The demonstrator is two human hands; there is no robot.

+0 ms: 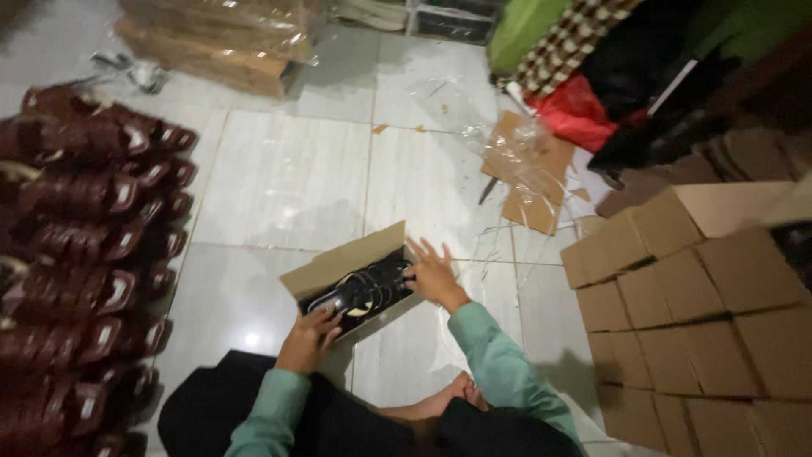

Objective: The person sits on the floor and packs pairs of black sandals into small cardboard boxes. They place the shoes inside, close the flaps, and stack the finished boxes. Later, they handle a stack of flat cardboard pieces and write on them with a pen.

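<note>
Over the open box [338, 267] — both hands on black sandals [365, 292], left [306, 338] gripping, right [433, 272] splayed — light, floppy, best held by soles.

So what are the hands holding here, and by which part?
Both hands are on the dark sandals in the open cardboard box: left hand at the near end, right hand at the far end.

A footwear packing room: stacked cardboard boxes [685, 313], rows of sandals [85, 245].
</note>
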